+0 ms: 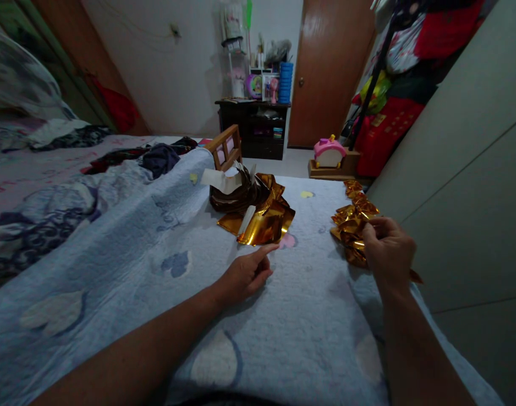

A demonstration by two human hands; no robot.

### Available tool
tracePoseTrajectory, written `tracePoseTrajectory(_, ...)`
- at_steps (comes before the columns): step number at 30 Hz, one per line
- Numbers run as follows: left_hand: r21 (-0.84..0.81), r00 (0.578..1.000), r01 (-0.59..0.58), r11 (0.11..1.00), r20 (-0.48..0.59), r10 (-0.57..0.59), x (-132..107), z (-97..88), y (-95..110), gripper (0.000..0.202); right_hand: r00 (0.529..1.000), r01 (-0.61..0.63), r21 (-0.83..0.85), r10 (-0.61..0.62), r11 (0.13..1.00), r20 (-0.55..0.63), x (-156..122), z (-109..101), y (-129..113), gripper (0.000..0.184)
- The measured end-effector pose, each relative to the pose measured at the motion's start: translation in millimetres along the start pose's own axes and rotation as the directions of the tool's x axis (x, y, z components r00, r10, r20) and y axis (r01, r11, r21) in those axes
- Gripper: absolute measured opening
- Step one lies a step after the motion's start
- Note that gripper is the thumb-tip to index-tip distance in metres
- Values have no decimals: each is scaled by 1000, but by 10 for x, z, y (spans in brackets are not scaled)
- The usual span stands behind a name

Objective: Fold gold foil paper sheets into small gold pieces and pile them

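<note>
Dimly, my right hand pinched what seemed folded gold foil at right; my left hand, forefinger extended, neared the centre foil sheet.

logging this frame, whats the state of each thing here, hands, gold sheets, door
left hand: open, forefinger touching the flat gold sheets
right hand: pinching a folded gold piece
flat gold sheets: loosely stacked, unfolded
folded gold pieces: heaped on the blanket
door: closed
</note>
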State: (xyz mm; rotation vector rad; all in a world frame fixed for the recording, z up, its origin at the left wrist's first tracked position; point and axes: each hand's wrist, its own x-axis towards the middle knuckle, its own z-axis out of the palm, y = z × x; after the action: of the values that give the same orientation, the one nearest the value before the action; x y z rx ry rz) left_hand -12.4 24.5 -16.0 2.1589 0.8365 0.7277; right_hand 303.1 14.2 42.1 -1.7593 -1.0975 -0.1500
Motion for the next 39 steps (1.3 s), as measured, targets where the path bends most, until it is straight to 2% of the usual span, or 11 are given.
tracePoseTrajectory(6, 15, 1000, -2, 1000, 9, 2, 10, -11, 11, 57, 988, -84, -178, 59, 980, -144, 192, -71, 248, 23)
tracePoseTrajectory(11, 16, 1000, 3, 1000, 17, -3, 15, -21, 24, 55, 982, -128, -263, 85, 956, -168, 247, -76, 324, 25)
tracePoseTrajectory(16, 24, 1000, 13, 1000, 25, -13, 15, -26, 27, 54, 982, -131, -265, 88, 955, -169, 246, -50, 360, 30)
tracePoseTrajectory(22, 8, 999, 32, 999, 30, -32, 19, -24, 29, 54, 991, -30, -178, 6, 984, -134, 139, 25, 279, 31)
tracePoseTrajectory(26, 21, 999, 21, 1000, 24, -21, 20, -18, 22, 51, 989, 147, -22, -147, 989, -27, -40, 128, 139, 26)
tracePoseTrajectory(28, 22, 1000, 12, 1000, 19, -12, 17, -14, 14, 51, 975, 203, 72, -208, 977, 77, -154, 189, 58, 22)
tracePoseTrajectory(30, 23, 1000, 3, 1000, 9, -3, 12, -11, 6, 50, 928, 239, 170, -277, 956, 249, -269, 244, -24, 19)
tracePoseTrajectory(33, 47, 1000, -7, 999, -13, 8, 9, -17, 8, 41, 823, 255, 256, -348, 933, 449, -411, 298, -127, 17)
tracePoseTrajectory(37, 124, 996, -24, 992, -84, 35, 20, -42, 23, 26, 696, 239, 255, -348, 937, 628, -516, 327, -202, 17)
tracePoseTrajectory(39, 170, 989, -15, 985, -142, 39, 28, -53, 20, 24, 648, 219, 254, -335, 942, 684, -545, 342, -210, 17)
